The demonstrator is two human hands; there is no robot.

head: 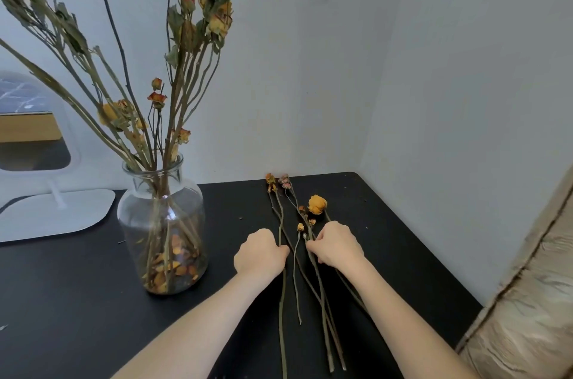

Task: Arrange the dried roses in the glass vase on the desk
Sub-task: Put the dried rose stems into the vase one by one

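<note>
A clear glass vase point(161, 223) stands on the black desk point(77, 285), left of centre, holding several tall dried roses point(198, 6) and loose petals at its bottom. To its right several loose dried roses point(317, 204) lie flat on the desk, heads toward the wall. My left hand point(260, 251) pinches the leftmost long stem point(281, 316). My right hand point(336, 247) is closed on the stems in the middle of the bunch point(322, 301).
A white stand mirror point(37, 136) with a flat base sits at the back left of the desk. White walls meet in a corner behind the desk. A beige cushioned surface point(527, 301) borders the desk's right edge. Small crumbs dot the desk.
</note>
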